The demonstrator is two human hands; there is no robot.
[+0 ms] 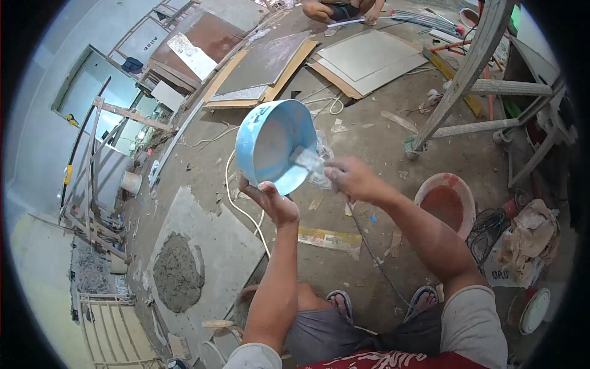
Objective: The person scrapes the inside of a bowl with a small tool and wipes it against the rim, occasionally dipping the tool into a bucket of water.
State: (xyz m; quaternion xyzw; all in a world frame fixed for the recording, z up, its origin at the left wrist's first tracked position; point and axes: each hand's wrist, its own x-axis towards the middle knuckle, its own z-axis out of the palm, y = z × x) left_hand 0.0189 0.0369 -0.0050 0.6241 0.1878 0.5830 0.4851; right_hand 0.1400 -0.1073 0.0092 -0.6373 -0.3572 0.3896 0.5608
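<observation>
A round, shallow blue tub [246, 147] is tilted on its side in front of me, its inside facing right and coated with a pale film. My left hand [273, 205] supports it from below, thumb and fingers against the lower wall. In my right hand [356, 179] is a short tool with a whitish flat end [309, 161], which reaches into the tub near its right wall. Blur hides whether that end is a brush or a scraper. Crumpled clear plastic [324, 150] shows just behind the tub's right rim.
Wet grey mortar [178, 270] lies on a board [230, 252] at left. A bucket with reddish residue [447, 206] stands at right, below a wooden trestle [467, 67]. Large panels [369, 58] lie ahead, where another person [341, 11] squats. A pale cable [230, 178] crosses the floor.
</observation>
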